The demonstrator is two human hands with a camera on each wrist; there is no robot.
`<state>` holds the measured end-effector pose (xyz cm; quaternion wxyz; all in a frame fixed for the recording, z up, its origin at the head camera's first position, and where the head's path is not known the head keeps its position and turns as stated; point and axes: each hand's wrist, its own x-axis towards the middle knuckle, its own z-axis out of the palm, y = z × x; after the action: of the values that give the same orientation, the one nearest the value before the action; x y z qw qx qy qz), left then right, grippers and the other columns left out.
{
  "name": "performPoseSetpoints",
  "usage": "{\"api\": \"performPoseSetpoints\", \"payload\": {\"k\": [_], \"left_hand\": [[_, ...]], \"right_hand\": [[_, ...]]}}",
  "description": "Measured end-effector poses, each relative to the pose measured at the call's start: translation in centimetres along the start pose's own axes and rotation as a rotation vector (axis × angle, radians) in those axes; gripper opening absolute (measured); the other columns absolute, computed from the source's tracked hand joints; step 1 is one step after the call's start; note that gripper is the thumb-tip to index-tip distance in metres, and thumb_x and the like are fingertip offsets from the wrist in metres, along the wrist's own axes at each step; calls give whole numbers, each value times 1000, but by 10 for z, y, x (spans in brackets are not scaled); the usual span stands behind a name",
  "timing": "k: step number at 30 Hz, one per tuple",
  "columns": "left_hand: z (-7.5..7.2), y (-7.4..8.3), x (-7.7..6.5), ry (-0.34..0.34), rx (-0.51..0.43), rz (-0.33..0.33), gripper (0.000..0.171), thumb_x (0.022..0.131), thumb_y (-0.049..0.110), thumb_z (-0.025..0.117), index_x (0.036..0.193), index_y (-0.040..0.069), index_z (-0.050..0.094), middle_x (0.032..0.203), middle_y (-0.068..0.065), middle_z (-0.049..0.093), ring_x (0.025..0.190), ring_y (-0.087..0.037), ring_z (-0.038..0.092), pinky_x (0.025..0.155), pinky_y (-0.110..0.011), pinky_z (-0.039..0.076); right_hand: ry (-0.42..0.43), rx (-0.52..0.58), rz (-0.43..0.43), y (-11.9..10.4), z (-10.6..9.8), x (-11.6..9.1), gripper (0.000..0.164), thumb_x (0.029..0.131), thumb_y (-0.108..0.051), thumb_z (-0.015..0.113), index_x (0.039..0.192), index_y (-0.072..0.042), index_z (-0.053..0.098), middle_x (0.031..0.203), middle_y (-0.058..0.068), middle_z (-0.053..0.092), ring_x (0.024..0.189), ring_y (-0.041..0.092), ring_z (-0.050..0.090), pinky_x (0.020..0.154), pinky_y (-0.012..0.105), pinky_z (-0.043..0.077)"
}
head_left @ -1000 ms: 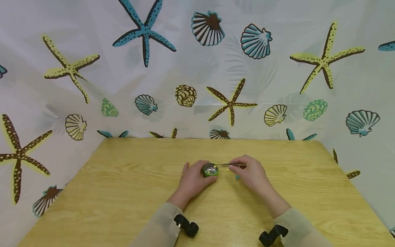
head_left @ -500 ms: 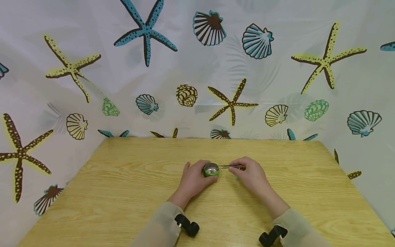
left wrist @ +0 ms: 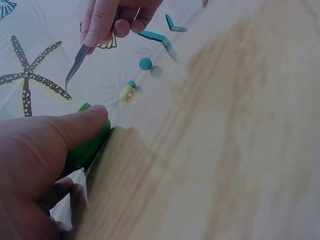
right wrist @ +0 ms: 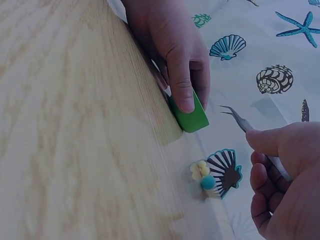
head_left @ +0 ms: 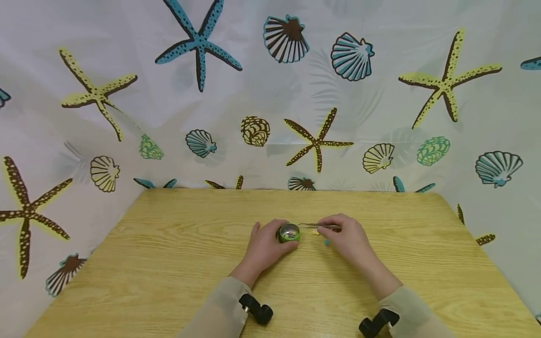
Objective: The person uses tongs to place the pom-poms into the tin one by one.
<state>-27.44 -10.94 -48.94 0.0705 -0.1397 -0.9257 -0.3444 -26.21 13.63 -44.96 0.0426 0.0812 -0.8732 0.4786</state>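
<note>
My left hand (head_left: 265, 246) holds a small green tin (head_left: 291, 241), thumb in front and fingers behind. The tin's inside is shiny, and several small beads (head_left: 289, 234) lie in it. Metal tweezers (head_left: 309, 225) with bent tips are pinched in my right hand (head_left: 348, 239). Their tips (right wrist: 226, 109) are apart, with nothing between them, just right of the tin in the head view. Below the tweezers, yellow beads (right wrist: 201, 170) sit close together on the table beside a blue bead (right wrist: 207, 182). Another blue bead (left wrist: 145, 63) stands apart in the left wrist view.
The wooden table (head_left: 169, 263) reaches back to a white cloth (head_left: 262, 94) printed with starfish and shells. More of this cloth hangs at both sides. A black mount (head_left: 257, 310) is strapped to each sleeve.
The tweezers carried a yellow bead to the tin's mouth and let it go inside. Now they have drawn back right, their tips bare. The left hand and tin have stayed in place.
</note>
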Motion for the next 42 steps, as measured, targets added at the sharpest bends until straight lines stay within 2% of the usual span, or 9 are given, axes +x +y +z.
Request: {"api": "performPoseSetpoints", "payload": {"k": [6, 17, 28, 35, 42], "left_hand": [[0, 0, 0, 7, 2, 3, 59, 96, 35, 90, 144, 7, 69, 140, -12, 72, 134, -35, 66, 132, -68, 14], [1, -2, 0, 6, 6, -5, 60, 95, 34, 91, 144, 8, 69, 140, -12, 73, 134, -34, 66, 132, -67, 14], [1, 0, 0, 9, -4, -1, 60, 95, 33, 91, 144, 7, 69, 140, -12, 73, 133, -35, 66, 132, -67, 14], [1, -1, 0, 7, 0, 1, 60, 95, 34, 91, 144, 7, 69, 140, -12, 73, 133, -35, 67, 133, -67, 14], [2, -1, 0, 12, 7, 5, 59, 95, 33, 92, 143, 7, 69, 138, -11, 73, 132, -34, 67, 132, -67, 15]], "right_hand": [[-3, -18, 5, 6, -12, -5, 20, 107, -23, 78, 124, -13, 83, 127, 6, 75, 117, 30, 72, 99, 51, 60], [-12, -9, 34, 25, -36, -12, 24, 108, -24, 76, 128, -12, 81, 132, 10, 74, 119, 32, 72, 96, 47, 62], [-20, -32, 55, 43, -53, -16, 24, 107, -24, 77, 126, -9, 81, 128, 11, 75, 111, 28, 71, 83, 34, 59], [-61, -34, 66, 46, -54, -17, 22, 106, -23, 79, 122, -9, 82, 121, 9, 77, 98, 22, 66, 76, 33, 56], [-90, -31, 66, 50, -53, -17, 20, 106, -22, 79, 122, -10, 83, 120, 8, 77, 98, 20, 66, 78, 34, 55]]}}
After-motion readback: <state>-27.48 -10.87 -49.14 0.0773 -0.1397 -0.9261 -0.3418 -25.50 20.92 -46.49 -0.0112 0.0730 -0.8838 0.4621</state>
